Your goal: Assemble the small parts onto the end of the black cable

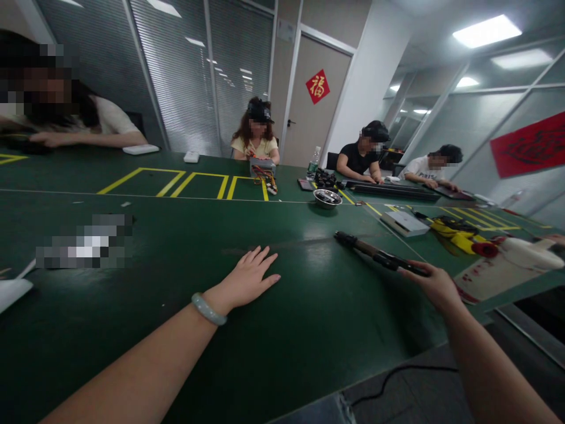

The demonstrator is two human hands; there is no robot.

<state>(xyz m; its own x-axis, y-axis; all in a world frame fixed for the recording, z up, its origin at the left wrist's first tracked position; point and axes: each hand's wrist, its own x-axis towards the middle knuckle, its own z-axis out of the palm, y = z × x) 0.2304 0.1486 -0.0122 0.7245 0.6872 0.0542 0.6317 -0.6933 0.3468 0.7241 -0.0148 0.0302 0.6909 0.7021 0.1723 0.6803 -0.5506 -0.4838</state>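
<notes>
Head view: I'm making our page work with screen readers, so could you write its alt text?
The wearer's right hand holds a long, dark handheld tool over a green table, while the left hand, with a pale green bangle at the wrist, is spread palm down. Beyond are a metal bowl and a white box; four other people sit around the table.

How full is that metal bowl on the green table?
The metal bowl holds something: dark items show inside it. Exactly how full, I cannot tell.
</notes>
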